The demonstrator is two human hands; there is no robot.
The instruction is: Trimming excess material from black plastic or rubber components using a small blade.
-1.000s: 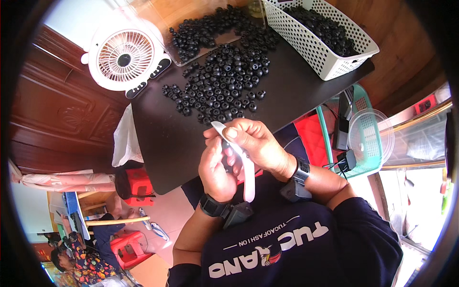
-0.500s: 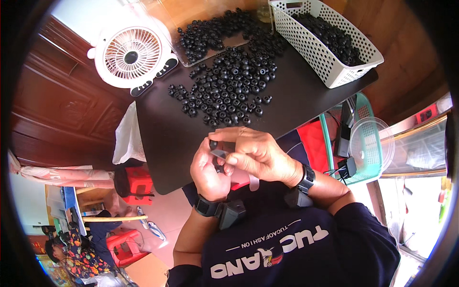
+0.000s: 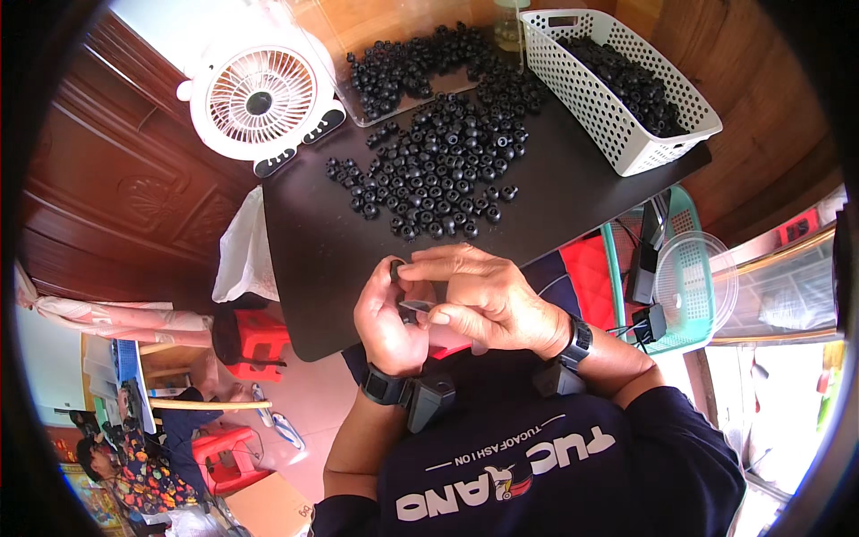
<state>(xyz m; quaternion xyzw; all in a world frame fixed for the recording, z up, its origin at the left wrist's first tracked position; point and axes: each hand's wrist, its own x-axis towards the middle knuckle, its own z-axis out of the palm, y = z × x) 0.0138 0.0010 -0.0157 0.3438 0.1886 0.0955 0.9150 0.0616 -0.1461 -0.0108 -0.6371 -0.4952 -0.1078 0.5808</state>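
Observation:
My left hand is closed, with a small black round part at its fingertips. Another dark piece shows lower down, against its fingers. Close beside it, my right hand pinches a thin, flat, grey blade-like piece between thumb and fingers. Its index finger reaches across to the black part in my left hand. Both hands are over the near edge of the dark table. Beyond them lies a heap of similar black round parts, several with a hole in them.
More black parts lie in a clear tray at the back. A white perforated basket at far right holds dark pieces. A white fan stands at far left. A green basket sits right of the table; red stools and a person are at left.
The view has shifted slightly, so the table things sit a little lower and further right. The right index finger has come down nearer the black part; the blade-like piece has tilted flatter.

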